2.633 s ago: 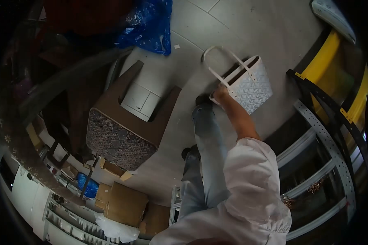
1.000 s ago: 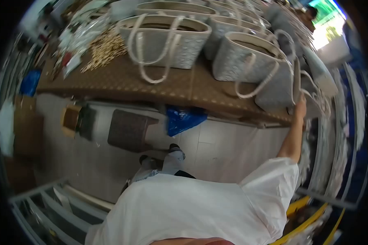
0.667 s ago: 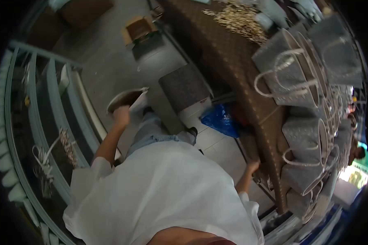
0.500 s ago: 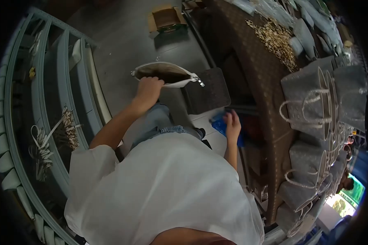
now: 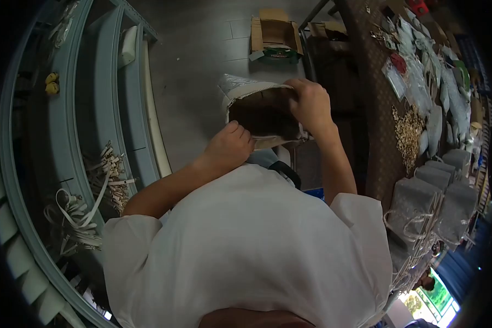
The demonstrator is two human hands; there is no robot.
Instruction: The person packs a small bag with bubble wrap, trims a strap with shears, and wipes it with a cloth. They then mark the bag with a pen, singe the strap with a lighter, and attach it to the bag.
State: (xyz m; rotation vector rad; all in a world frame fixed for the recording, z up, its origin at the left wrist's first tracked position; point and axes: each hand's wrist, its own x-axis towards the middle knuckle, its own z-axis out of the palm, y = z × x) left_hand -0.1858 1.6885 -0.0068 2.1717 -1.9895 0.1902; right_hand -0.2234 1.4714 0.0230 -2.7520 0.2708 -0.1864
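A pale zip pouch (image 5: pixel 236 86) hangs in front of my body with its mouth gaping wide and its dark inside showing. My left hand (image 5: pixel 230 143) is closed on its near rim, fingers curled over the edge. On the far right side of the mouth, my right hand (image 5: pixel 310 106) grips the rim, its thumb toward the opening. The metal zipper teeth run along the edge, and the zip's end sits at the right corner below my right hand. The bottom of the pouch's interior is too dark to make out.
Metal shelving (image 5: pixel 101 93) stands on the left with bundled straps (image 5: pixel 79 216). A brown patterned table (image 5: pixel 378 131) on the right bears gold chains (image 5: pixel 408 134), plastic-wrapped parts and several grey handbags (image 5: pixel 418 199). An open cardboard box (image 5: pixel 276 33) lies on the floor ahead.
My right hand has come up from beside the table and taken the pouch's rim. The pouch is nearer and opened wider. My view has shifted, so the shelving and table appear displaced.
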